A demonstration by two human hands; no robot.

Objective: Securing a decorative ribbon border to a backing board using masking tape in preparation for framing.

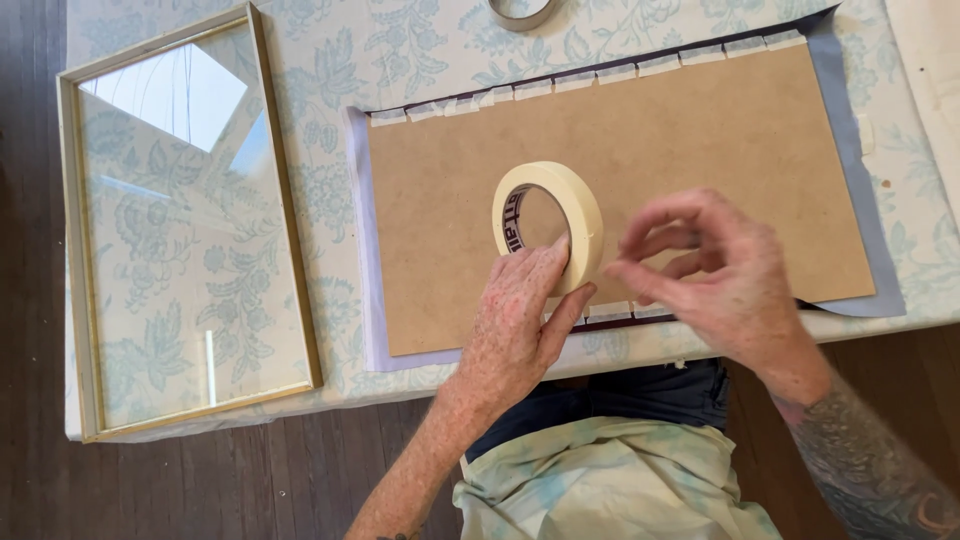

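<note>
Seen from my head camera, looking straight down: my lap, in dark trousers [640, 395] with a pale, leaf-printed cloth [610, 480] draped over it, sits nearest, just below the table's [420, 45] near edge. My left hand [520, 320] grips a roll of cream masking tape [575, 205], thumb and fingers closed on its lower rim, holding it upright on edge over a brown backing board [640, 170]. My right hand [715, 265], just beside the roll, has fingertips [625, 275] pinched narrowly together at the tape's loose end; whether a strip is between them I cannot tell. The board lies flat on a lilac-grey sheet [860, 150] that shows beyond its edges. A row of short tape pieces [590, 78] runs along the board's far edge, and a few more sit along the near edge by my hands. Well apart on the left, a gold-edged picture frame [285, 220] with glass lies flat on the floral tablecloth. A second tape roll [520, 12] is partly visible at the far edge of the table.
</note>
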